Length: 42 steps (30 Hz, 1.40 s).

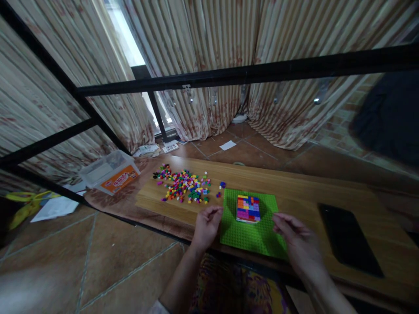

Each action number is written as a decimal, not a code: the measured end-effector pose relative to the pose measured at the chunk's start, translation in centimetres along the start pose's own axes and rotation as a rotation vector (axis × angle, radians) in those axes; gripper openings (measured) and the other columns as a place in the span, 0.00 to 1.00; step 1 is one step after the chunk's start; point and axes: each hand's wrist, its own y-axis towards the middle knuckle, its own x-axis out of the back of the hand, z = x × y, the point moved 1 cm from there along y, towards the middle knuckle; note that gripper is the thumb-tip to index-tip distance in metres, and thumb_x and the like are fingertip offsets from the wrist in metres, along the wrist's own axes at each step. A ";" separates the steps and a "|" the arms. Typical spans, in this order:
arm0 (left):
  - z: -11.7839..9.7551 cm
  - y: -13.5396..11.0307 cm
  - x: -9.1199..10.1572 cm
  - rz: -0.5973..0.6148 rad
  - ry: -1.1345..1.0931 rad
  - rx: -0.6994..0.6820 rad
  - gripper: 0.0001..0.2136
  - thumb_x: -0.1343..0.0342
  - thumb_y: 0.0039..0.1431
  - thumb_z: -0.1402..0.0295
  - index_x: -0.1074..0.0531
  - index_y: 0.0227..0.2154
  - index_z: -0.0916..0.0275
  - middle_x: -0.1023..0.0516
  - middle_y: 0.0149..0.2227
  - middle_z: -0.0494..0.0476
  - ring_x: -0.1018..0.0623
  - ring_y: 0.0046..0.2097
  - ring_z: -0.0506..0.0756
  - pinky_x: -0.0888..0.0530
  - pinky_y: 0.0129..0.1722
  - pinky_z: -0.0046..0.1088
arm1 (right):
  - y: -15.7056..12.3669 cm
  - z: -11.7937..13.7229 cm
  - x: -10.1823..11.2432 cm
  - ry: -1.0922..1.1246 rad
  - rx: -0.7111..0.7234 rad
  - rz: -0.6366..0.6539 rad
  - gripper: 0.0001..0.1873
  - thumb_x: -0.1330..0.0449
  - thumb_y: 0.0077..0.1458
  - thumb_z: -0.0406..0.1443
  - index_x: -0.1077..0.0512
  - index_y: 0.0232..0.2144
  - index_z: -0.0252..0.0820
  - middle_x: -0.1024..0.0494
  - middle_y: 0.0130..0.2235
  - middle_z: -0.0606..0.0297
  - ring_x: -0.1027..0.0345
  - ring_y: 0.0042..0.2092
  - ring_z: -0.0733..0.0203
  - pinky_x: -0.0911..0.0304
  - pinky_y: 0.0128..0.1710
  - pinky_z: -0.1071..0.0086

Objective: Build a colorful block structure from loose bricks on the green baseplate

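Observation:
A green studded baseplate [252, 242] lies on the wooden board, bearing a square block of coloured toy bricks [248, 208] stacked near its far middle. My left hand [207, 224] is at the plate's left edge with thumb and fingers pinched together. At the right edge is my right hand [296, 237], its fingertips also closed in a pinch and overlapping the plate's rim. Whether either pinch holds a tiny brick or the rim I cannot make out. A loose pile of small bricks [185, 185] spreads to the left, with a few blue ones [222, 185] beside the plate.
The wooden board [288, 183] carries a dark flat phone-like slab [350, 240] on the right. A clear plastic box [111, 172] with an orange label stands at the far left. Black metal bars [209, 78] cross behind, before striped curtains [209, 39].

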 end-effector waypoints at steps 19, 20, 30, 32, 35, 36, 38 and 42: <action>2.4 -1.1 1.6 -0.016 0.427 -0.155 0.08 0.49 0.57 0.74 0.25 0.33 0.60 0.22 0.35 0.54 0.24 0.38 0.52 0.29 0.41 0.26 | -6.6 -2.9 -4.7 -0.314 0.166 0.403 0.13 0.38 0.50 0.46 0.23 0.30 0.44 0.20 0.32 0.63 0.26 0.35 0.58 0.30 0.34 0.71; 2.4 -1.1 1.6 -0.015 0.426 -0.155 0.08 0.49 0.57 0.75 0.25 0.33 0.60 0.22 0.35 0.53 0.24 0.38 0.52 0.29 0.41 0.26 | -6.8 -3.4 -4.9 -0.346 0.193 0.429 0.13 0.39 0.51 0.46 0.23 0.30 0.44 0.21 0.32 0.63 0.26 0.36 0.59 0.31 0.34 0.72; 2.9 -1.3 1.7 -0.001 0.426 -0.175 0.10 0.49 0.53 0.78 0.26 0.33 0.60 0.23 0.34 0.52 0.24 0.38 0.51 0.29 0.40 0.25 | -7.8 -6.5 -5.3 -0.515 0.408 0.667 0.11 0.47 0.60 0.40 0.26 0.33 0.45 0.23 0.33 0.65 0.28 0.36 0.62 0.34 0.38 0.73; 3.1 -1.3 1.7 0.005 0.417 -0.166 0.11 0.49 0.50 0.80 0.26 0.33 0.60 0.24 0.34 0.52 0.25 0.38 0.51 0.29 0.40 0.24 | -7.8 -6.5 -5.2 -0.530 0.463 0.687 0.10 0.48 0.61 0.39 0.27 0.33 0.46 0.23 0.33 0.65 0.28 0.36 0.63 0.34 0.38 0.73; 3.3 -1.2 1.7 0.024 0.415 -0.153 0.14 0.51 0.46 0.81 0.26 0.33 0.60 0.24 0.34 0.51 0.25 0.37 0.50 0.29 0.39 0.24 | -8.0 -6.5 -5.1 -0.535 0.557 0.702 0.09 0.48 0.61 0.36 0.28 0.34 0.46 0.24 0.33 0.65 0.28 0.36 0.64 0.34 0.37 0.74; 3.2 -1.2 1.7 0.035 0.419 -0.150 0.15 0.51 0.45 0.82 0.26 0.33 0.60 0.24 0.34 0.51 0.25 0.37 0.50 0.30 0.40 0.24 | -8.1 -6.6 -5.0 -0.534 0.589 0.707 0.09 0.49 0.61 0.36 0.28 0.34 0.46 0.24 0.33 0.65 0.28 0.36 0.64 0.34 0.37 0.74; 3.1 -1.2 1.7 0.062 0.430 -0.144 0.16 0.52 0.43 0.82 0.26 0.33 0.60 0.24 0.35 0.51 0.25 0.38 0.51 0.29 0.41 0.24 | -8.5 -7.0 -4.9 -0.521 0.656 0.706 0.09 0.49 0.61 0.34 0.28 0.35 0.46 0.24 0.33 0.65 0.28 0.36 0.64 0.33 0.37 0.74; 2.6 -1.0 1.9 0.103 0.430 -0.123 0.18 0.54 0.42 0.83 0.26 0.33 0.60 0.23 0.36 0.51 0.25 0.42 0.52 0.30 0.45 0.26 | -9.4 -8.1 -4.5 -0.488 0.783 0.678 0.09 0.49 0.61 0.31 0.29 0.36 0.46 0.24 0.33 0.65 0.28 0.35 0.64 0.33 0.36 0.73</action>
